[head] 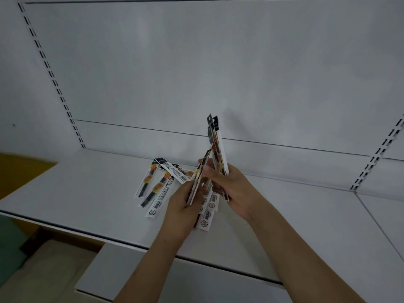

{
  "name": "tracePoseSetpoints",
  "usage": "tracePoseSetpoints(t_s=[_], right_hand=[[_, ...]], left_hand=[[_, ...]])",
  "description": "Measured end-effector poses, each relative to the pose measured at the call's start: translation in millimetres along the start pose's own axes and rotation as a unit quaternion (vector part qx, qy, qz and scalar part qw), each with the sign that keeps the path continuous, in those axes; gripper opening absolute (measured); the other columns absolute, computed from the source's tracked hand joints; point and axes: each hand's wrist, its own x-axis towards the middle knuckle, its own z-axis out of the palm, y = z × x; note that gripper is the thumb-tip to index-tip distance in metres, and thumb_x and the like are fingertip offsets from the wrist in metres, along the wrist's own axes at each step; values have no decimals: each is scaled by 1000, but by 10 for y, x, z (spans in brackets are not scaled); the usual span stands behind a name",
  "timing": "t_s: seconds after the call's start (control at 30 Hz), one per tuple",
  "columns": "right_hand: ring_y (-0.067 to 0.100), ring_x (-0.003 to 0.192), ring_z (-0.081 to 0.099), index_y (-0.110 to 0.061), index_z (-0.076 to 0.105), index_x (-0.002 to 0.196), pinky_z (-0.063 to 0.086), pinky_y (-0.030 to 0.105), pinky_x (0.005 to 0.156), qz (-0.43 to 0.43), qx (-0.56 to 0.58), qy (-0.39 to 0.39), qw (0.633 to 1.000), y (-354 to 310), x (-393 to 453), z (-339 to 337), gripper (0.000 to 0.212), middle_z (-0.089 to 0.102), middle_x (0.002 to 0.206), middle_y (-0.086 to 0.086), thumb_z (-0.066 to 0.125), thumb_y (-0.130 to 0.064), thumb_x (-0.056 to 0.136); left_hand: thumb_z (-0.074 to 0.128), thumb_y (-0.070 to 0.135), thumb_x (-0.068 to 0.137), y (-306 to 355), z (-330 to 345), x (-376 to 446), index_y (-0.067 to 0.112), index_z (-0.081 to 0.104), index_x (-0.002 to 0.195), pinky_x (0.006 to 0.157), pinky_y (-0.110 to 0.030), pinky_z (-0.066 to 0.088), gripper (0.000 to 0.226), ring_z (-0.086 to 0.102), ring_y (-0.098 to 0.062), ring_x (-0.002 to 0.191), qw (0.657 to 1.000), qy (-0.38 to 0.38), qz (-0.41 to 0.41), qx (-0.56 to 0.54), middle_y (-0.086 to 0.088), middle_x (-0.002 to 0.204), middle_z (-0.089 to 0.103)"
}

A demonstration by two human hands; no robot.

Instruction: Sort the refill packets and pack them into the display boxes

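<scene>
Loose refill packets (157,184) lie fanned on the white shelf (87,193). Just right of them, the left hand (183,206) grips a short stack of packets (197,182) by its edge. The right hand (236,189) clasps an upright bundle (215,145), perhaps several packets deep.

Long white refill packets (162,184) lie overlapping, others upright.

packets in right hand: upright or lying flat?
Upright. The right hand grips a bunch of packets on end, black header tabs up, lifted clear of the shelf.
</scene>
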Motion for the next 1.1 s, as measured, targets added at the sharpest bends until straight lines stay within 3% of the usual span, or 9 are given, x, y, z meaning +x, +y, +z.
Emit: tracePoseSetpoints(t_s=[0.1,0.27,0.4,0.53,0.67,0.77,0.93,1.03,1.1], right_hand=[[19,89,71,-6,67,113,58,28,80,-5,-91,12,996,-31,33,24,56,71,99,15,82,-36,69],[22,80,66,-4,65,96,57,42,82,-41,-153,69,985,-63,87,17,27,68,85,14,75,-26,85],[12,77,63,-15,64,92,51,23,71,-97,-100,131,982,-137,69,-132,12,67,82,-5,56,-24,98],[14,73,62,-11,52,101,54,34,80,-154,-39,180,971,-190,40,-438,9,61,78,-1,46,-17,103],[14,61,57,-12,55,104,55,33,68,-208,-106,218,947,-166,-16,-641,13,53,67,-2,61,-21,96],[15,62,62,-15,61,99,57,34,70,-185,-147,212,948,-84,-49,-655,9,61,67,-6,67,-18,92],[6,58,58,-23,65,84,45,21,58,-50,-299,135,943,278,-77,-704,7,62,61,-12,69,-23,90],[6,56,51,-22,64,83,44,21,58,-58,-273,179,944,354,-132,-689,9,57,60,-12,68,-27,90],[6,57,50,-18,66,86,43,18,56,-43,-290,154,943,330,-199,-614,19,59,63,-9,71,-37,85]], left_hand=[[56,1,95,-35,13,-9,31,60,87,60,-7,45,31,60,4,66,998,5,2,61,7,74,65],[69,10,87,-60,47,1,43,56,99,70,-9,47,37,61,4,86,993,-21,38,105,9,93,60],[67,26,86,-162,30,24,26,53,134,92,-3,32,50,43,1,112,982,-28,65,175,14,120,49],[56,41,89,-246,54,54,24,55,132,98,-29,34,46,44,-13,113,958,27,50,283,9,119,53],[61,36,91,-297,95,67,23,57,130,98,-31,31,42,44,-19,114,949,18,37,313,2,121,53],[59,37,89,-316,99,67,23,60,126,97,-35,34,40,45,-21,112,947,22,43,316,1,119,52],[56,38,83,-341,99,65,24,64,118,91,-34,32,39,46,-25,109,938,43,58,340,0,114,51],[51,42,84,-280,83,64,25,64,116,94,-33,31,38,46,-22,112,940,64,73,328,2,117,52],[51,43,85,-228,72,68,26,65,116,98,-35,37,38,48,-19,114,950,68,95,289,4,117,53]])
